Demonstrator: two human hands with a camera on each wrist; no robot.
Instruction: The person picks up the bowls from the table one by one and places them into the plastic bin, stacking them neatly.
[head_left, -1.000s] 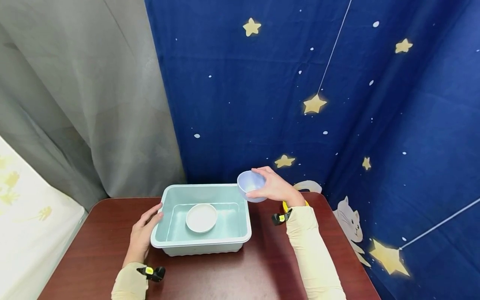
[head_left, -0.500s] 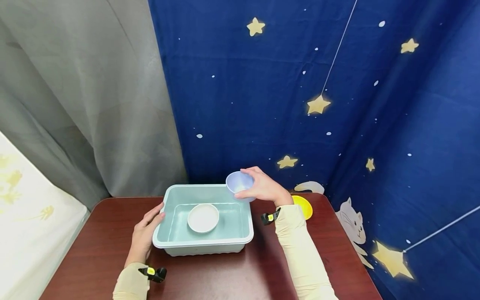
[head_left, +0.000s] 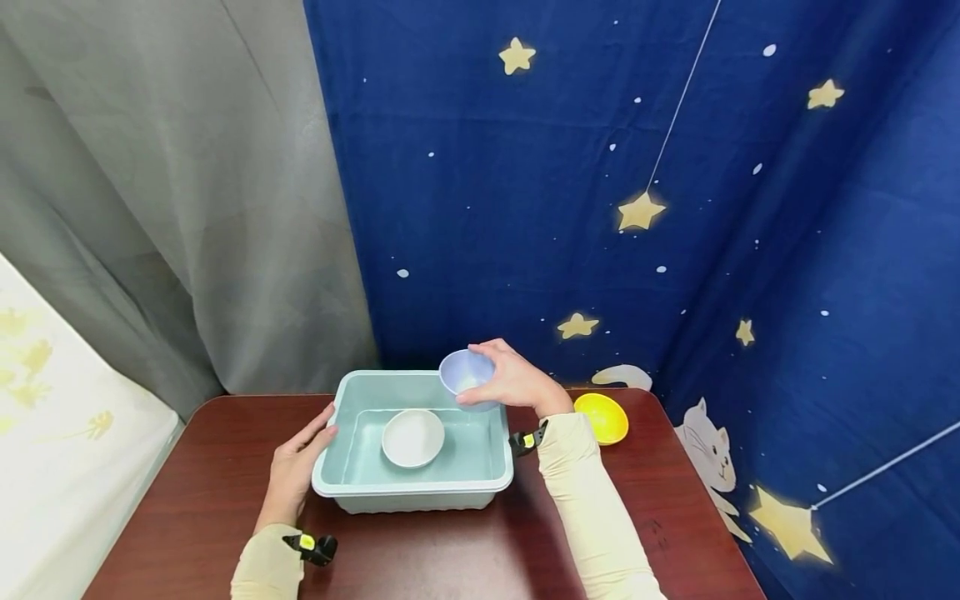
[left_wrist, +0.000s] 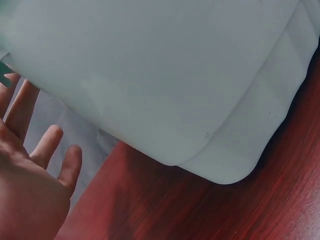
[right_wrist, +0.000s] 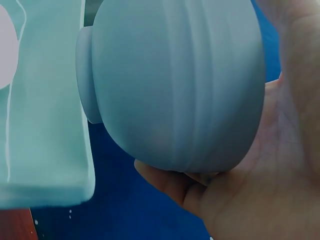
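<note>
In the head view my right hand (head_left: 513, 383) grips a light blue bowl (head_left: 456, 367) by its side. The bowl is tilted with its mouth toward the left, and it overlaps the back right corner of a pale green plastic basin (head_left: 412, 485). Its ridged outside and foot show large in the right wrist view, with fingers behind it. A small round white bowl (head_left: 412, 438) lies inside the basin. My left hand (head_left: 292, 471) touches the basin's left rim with thumb and fingertips. Its other fingers (left_wrist: 71, 165) stand loose beside the basin wall in the left wrist view.
A yellow bowl (head_left: 602, 418) stands on the dark red wooden table (head_left: 420, 558), to the right behind my right forearm. Grey and blue star-patterned curtains (head_left: 510, 208) hang along the table's back edge. White patterned cloth (head_left: 75, 450) lies at the left.
My right hand has carried the light blue bowl leftward, from beside the basin to over its back right corner. The yellow bowl has come into full view. My left hand stays at the rim.
</note>
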